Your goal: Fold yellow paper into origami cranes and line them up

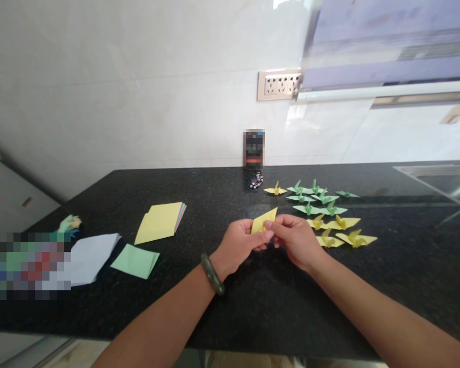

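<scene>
Between my two hands is a small folded piece of yellow origami paper [264,219], its pointed corner aimed up and to the right. My left hand [242,242], with a dark bangle on the wrist, pinches its left and lower side. My right hand [293,236] grips its right edge, thumb close to the left thumb. The fingers cover the paper's lower part. Just beyond my right hand lie several folded yellow paper cranes [355,238] and, behind them, several green paper cranes [308,208]. One yellow crane [276,189] sits apart at the back.
On the black countertop [214,317], a stack of coloured paper [160,221], a folded green sheet [135,260] and white paper [94,255] lie to the left. A phone [254,149] with a beaded strap [257,181] leans against the wall. A metal-edged fixture [437,176] is at the right.
</scene>
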Demonstrator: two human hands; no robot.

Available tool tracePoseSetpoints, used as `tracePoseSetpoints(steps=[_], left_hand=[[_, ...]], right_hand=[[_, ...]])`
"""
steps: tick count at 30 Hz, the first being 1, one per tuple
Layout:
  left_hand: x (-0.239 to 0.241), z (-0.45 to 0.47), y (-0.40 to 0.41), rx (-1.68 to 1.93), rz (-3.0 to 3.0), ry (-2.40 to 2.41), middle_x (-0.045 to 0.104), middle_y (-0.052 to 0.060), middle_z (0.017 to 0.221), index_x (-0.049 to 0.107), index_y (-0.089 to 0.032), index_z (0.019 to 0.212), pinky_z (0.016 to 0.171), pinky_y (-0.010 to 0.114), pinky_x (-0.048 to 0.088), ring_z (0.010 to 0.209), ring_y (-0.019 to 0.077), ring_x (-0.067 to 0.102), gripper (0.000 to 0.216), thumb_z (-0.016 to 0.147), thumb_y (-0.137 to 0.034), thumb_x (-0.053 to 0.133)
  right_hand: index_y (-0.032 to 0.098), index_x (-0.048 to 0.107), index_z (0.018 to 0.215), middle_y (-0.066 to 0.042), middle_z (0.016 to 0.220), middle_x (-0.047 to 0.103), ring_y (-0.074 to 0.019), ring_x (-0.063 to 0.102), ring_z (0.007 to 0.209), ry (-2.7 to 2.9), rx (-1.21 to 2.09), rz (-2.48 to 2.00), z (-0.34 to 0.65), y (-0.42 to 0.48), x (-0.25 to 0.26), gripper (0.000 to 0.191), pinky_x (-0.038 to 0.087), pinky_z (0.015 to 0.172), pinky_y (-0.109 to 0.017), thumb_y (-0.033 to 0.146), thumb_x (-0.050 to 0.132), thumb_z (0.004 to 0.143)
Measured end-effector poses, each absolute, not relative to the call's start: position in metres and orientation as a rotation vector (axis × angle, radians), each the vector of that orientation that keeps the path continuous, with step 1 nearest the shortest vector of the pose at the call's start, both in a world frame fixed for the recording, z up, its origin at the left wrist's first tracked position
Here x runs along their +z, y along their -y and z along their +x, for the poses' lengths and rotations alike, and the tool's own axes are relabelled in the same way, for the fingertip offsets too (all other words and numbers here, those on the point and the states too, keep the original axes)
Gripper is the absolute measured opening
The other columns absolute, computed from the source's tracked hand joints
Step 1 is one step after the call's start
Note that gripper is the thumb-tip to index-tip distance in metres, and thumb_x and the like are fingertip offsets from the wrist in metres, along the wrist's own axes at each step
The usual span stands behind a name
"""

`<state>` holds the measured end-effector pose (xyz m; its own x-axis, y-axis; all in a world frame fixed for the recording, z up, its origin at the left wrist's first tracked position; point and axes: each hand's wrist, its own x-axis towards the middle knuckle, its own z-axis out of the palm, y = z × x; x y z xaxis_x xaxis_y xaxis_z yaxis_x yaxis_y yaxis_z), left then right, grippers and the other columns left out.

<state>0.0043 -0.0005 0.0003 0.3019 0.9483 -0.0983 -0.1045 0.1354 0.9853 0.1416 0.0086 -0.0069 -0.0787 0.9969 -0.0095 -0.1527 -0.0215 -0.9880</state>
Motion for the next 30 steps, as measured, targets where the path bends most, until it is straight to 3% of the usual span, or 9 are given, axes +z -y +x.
tracePoseSetpoints(steps=[16, 24, 26, 30], left_hand=[[0.004, 0.004, 0.004, 0.984, 1.182, -0.96, 0.064, 0.003, 0.059, 0.062, -0.01, 0.067, 0.053, 0.022, 0.046, 0.051, 0.0095, 0.056, 0.019, 0.068, -0.029, 0.065], [0.006, 0.003, 0.004, 0.891, 1.152, -0.698, 0.068, 0.009, 0.095, 0.064, -0.014, 0.093, 0.068, 0.021, 0.046, 0.083, 0.0142, 0.063, 0.028, 0.068, -0.024, 0.068], [0.003, 0.003, 0.003, 0.891, 1.173, -0.716, 0.068, 0.008, 0.092, 0.064, -0.013, 0.092, 0.064, 0.02, 0.045, 0.077, 0.0129, 0.063, 0.029, 0.066, -0.024, 0.069], [-0.001, 0.001, 0.0, 0.96, 1.174, -0.944, 0.066, 0.005, 0.067, 0.061, -0.01, 0.072, 0.053, 0.021, 0.044, 0.054, 0.0093, 0.058, 0.021, 0.07, -0.031, 0.064]], right_hand=[[0.014, 0.051, 0.046, 0.004, 0.038, 0.047, -0.0046, 0.039, 0.034, 0.94, 1.557, -1.042, 0.143, -0.006, 0.0, 0.03, 0.028, 0.035, -0.018, 0.03, 0.075, 0.057], [0.014, 0.052, 0.047, 0.004, 0.038, 0.047, -0.004, 0.037, 0.033, 0.854, 1.529, -1.038, 0.15, -0.012, 0.006, 0.029, 0.027, 0.034, -0.018, 0.028, 0.076, 0.055], [0.014, 0.051, 0.046, 0.004, 0.037, 0.046, -0.004, 0.037, 0.033, 0.87, 1.498, -1.027, 0.15, -0.013, 0.005, 0.03, 0.027, 0.034, -0.018, 0.029, 0.075, 0.056], [0.014, 0.05, 0.046, 0.005, 0.038, 0.045, -0.004, 0.037, 0.034, 0.955, 1.447, -1.031, 0.147, -0.01, 0.003, 0.032, 0.027, 0.035, -0.018, 0.031, 0.074, 0.058]])
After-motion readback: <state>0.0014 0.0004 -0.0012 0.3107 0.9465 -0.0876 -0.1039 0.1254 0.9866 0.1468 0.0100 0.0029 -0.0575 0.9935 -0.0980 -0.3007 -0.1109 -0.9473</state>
